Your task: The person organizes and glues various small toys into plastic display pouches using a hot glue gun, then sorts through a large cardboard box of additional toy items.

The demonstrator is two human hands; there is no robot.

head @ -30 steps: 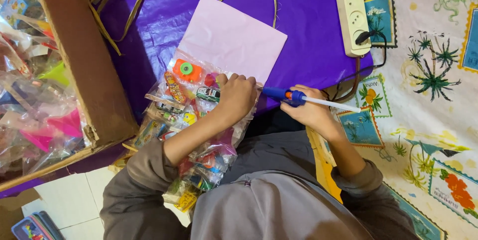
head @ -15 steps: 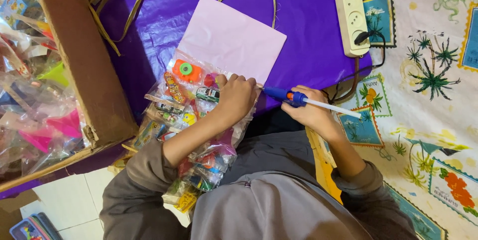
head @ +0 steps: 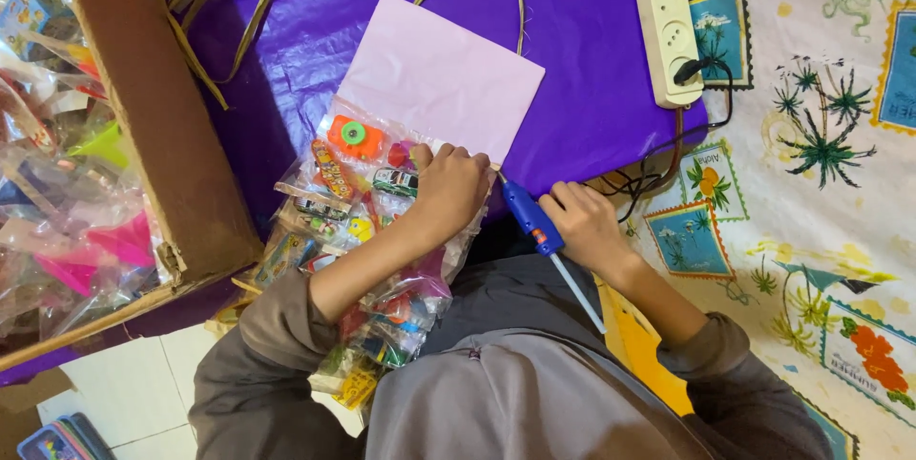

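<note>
Closest to the person, the right hand (head: 584, 227) is curled around a blue glue gun (head: 532, 218). The gun's long body slants, with its white stick pointing back toward the person and its tip pointing up and left. That tip sits just beside the left hand (head: 448, 188). The left hand lies flat with bent fingers, pressing on a clear toy bag (head: 343, 174) where it meets the pink card (head: 434, 78). The card lies farther out on the purple sheet (head: 582, 59). Past that, off to the right, is a white power strip (head: 671, 35). A cardboard box (head: 153, 116) stands on the left.
</note>
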